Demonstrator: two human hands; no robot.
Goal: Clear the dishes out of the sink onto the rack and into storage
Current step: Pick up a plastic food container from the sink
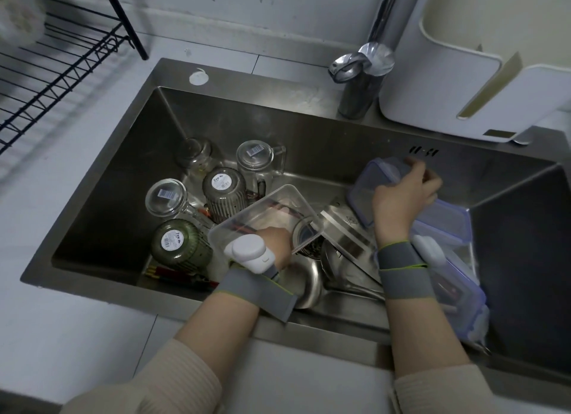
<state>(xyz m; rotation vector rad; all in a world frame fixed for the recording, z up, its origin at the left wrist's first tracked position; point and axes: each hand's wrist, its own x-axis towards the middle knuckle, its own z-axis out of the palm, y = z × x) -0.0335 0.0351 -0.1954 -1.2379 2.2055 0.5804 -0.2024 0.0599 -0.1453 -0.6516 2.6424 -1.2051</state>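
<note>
Steel sink (129, 172) holding five upturned glasses (224, 194), left hand (273, 248) gripping a clear empty tub (265, 216) by its near rim, right hand (404, 194) fingers curled round a blue-rimmed lid (375, 179), lidded boxes (457, 268) beneath, black rack (58, 71) left

In the steel sink (123, 154) the left hand (273, 247) grips the near edge of a clear plastic container (265, 211), tilted above the drain (304, 233); the right hand (404, 197) holds a blue-rimmed lid (375, 179) over a blue-rimmed storage box (454, 259) at the sink's right; five upturned glasses stand at the left, among them a green ribbed tumbler (180, 248) and a glass mug (259, 159); red chopsticks (173, 273) lie along the near wall; a black wire rack (55, 74) sits on the counter at the upper left; the faucet (361, 71) rises behind the sink.
</note>
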